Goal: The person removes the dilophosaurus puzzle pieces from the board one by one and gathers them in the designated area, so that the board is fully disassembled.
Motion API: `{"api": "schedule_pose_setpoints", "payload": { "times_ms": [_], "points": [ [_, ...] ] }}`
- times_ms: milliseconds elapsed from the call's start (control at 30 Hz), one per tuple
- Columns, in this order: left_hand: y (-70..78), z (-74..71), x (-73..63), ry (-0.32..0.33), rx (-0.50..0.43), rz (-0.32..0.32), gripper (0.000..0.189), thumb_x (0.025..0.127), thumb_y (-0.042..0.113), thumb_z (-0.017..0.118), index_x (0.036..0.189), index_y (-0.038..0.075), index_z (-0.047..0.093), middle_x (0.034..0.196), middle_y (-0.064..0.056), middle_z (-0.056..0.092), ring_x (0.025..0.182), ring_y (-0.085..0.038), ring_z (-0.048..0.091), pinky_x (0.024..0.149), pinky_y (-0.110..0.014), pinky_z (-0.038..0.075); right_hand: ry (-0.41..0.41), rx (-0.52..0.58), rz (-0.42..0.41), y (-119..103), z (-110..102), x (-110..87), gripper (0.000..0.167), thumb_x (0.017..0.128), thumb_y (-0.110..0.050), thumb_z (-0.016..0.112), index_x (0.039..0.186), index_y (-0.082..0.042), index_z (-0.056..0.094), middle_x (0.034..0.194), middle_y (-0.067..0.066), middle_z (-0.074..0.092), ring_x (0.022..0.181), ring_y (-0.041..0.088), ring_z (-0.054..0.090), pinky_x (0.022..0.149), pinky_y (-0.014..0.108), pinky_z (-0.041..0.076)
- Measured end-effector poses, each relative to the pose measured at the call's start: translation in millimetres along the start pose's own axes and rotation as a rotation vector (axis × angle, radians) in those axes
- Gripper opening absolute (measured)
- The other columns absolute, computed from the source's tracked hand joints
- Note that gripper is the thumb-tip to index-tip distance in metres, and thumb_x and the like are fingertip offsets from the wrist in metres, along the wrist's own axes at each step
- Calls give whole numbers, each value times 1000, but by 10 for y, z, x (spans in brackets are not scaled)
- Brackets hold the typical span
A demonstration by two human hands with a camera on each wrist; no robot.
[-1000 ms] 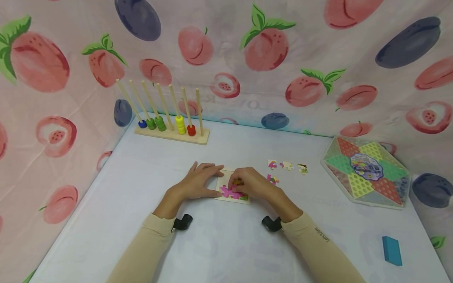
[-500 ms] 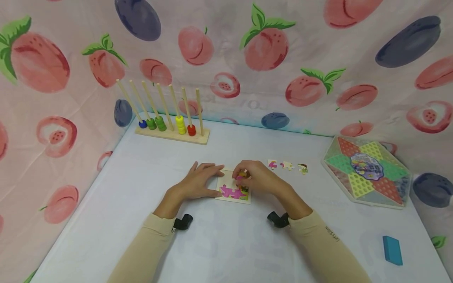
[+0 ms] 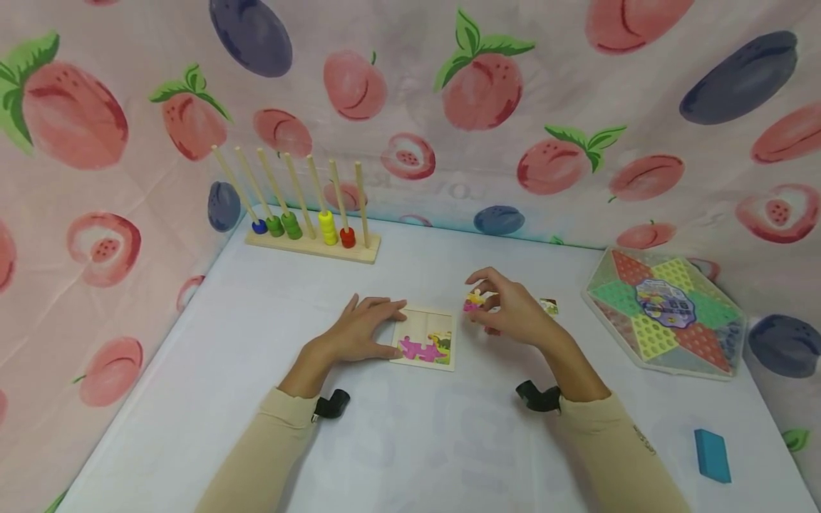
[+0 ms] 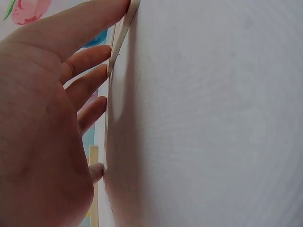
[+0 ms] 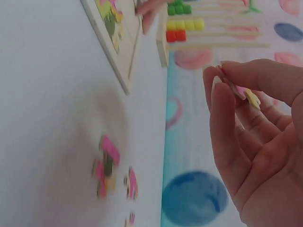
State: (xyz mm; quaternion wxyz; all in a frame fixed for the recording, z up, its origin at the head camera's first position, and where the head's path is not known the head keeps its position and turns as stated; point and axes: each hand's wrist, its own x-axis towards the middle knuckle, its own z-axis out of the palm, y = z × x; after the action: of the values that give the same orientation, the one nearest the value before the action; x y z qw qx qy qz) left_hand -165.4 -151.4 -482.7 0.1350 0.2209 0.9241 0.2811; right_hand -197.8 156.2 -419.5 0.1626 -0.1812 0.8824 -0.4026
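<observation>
A square wooden puzzle tray (image 3: pixel 426 311) lies mid-table, with joined pink and green puzzle pieces (image 3: pixel 420 349) along its near side. My left hand (image 3: pixel 359 331) rests at the tray's left edge, fingers extended; the left wrist view shows thumb and fingertips at the tray's rim (image 4: pixel 124 35). To the right of the tray, my right hand (image 3: pixel 513 310) is raised and pinches a yellow and pink puzzle piece (image 3: pixel 474 300) between thumb and fingers. Loose puzzle pieces (image 5: pixel 108 165) lie on the table below that hand in the right wrist view; in the head view it hides most of them.
A wooden counting rack (image 3: pixel 314 246) with coloured beads stands at the back left. At the right are a hexagonal game box (image 3: pixel 663 310) and a small blue block (image 3: pixel 712 456). One loose puzzle piece (image 3: pixel 549 306) shows beyond the right hand. A fruit-print cloth (image 3: pixel 410 85) hangs behind.
My right hand has lifted the yellow and pink puzzle piece away from the tray and carried it to the right, uncovering the tray's right side. The left hand has stayed in place.
</observation>
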Motion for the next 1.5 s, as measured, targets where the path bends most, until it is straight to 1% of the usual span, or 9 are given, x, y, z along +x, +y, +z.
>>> {"api": "schedule_pose_setpoints", "payload": {
  "times_ms": [133, 300, 433, 567, 700, 867, 1033, 1267, 1500],
  "points": [
    [0, 8, -2, 0, 5, -3, 68, 83, 40, 84, 143, 22, 58, 158, 4, 50, 154, -26, 31, 128, -66, 1, 69, 26, 24, 131, -110, -91, 43, 90, -11, 77, 128, -9, 57, 124, 16, 62, 92, 24, 70, 63, 36, 64],
    [4, 8, -12, 1, 8, -4, 67, 83, 40, 84, 142, 22, 59, 159, 4, 49, 154, -26, 32, 128, -67, 2, 110, 45, 14, 333, -189, -190, 48, 91, -10, 76, 137, -9, 60, 132, 18, 62, 91, 31, 72, 61, 29, 63],
    [1, 8, -14, 6, 10, 1, 66, 83, 39, 84, 141, 22, 59, 159, 4, 49, 154, -26, 32, 128, -68, 2, 128, 42, 46, 459, -219, -261, 54, 92, -15, 76, 142, -10, 58, 131, 19, 61, 91, 29, 73, 62, 29, 63],
    [-5, 14, -11, 3, 9, 2, 69, 83, 40, 84, 144, 22, 57, 158, 5, 50, 154, -26, 32, 128, -67, 2, 161, 43, 116, 562, -254, -336, 49, 90, -24, 79, 133, -9, 60, 125, 18, 63, 92, 27, 75, 63, 28, 63],
    [-12, 19, -10, 2, 10, 1, 71, 83, 40, 84, 145, 22, 56, 156, 4, 52, 155, -26, 32, 128, -67, 1, 163, 28, 179, 647, -289, -406, 40, 90, -27, 79, 121, -6, 67, 128, 20, 65, 86, 25, 76, 64, 27, 62],
    [-6, 17, -7, 6, 10, 4, 74, 83, 40, 84, 147, 21, 54, 153, 4, 56, 154, -27, 33, 128, -67, 1, 146, -26, 242, 734, -306, -446, 39, 89, -30, 80, 118, -5, 71, 128, 22, 66, 74, 19, 73, 62, 27, 61],
    [-1, 14, -5, 3, 11, 1, 69, 83, 40, 84, 144, 22, 57, 157, 4, 51, 154, -27, 32, 128, -67, 1, 143, -90, 258, 820, -268, -439, 38, 89, -30, 80, 116, -5, 72, 117, 21, 70, 65, 15, 68, 59, 26, 58],
    [-8, 14, 1, 7, 7, 7, 69, 83, 41, 84, 144, 22, 57, 156, 4, 52, 155, -26, 32, 128, -67, 1, 176, -65, 250, 899, -198, -424, 31, 88, -21, 81, 110, -1, 70, 89, 13, 73, 61, 11, 68, 56, 24, 58],
    [-3, 8, 3, -2, 13, 0, 66, 83, 40, 84, 142, 22, 59, 160, 5, 48, 155, -26, 31, 128, -67, 1, 180, -100, 283, 897, -195, -416, 29, 88, -22, 80, 107, -2, 71, 80, 10, 75, 57, 11, 67, 56, 22, 54]
  ]
}}
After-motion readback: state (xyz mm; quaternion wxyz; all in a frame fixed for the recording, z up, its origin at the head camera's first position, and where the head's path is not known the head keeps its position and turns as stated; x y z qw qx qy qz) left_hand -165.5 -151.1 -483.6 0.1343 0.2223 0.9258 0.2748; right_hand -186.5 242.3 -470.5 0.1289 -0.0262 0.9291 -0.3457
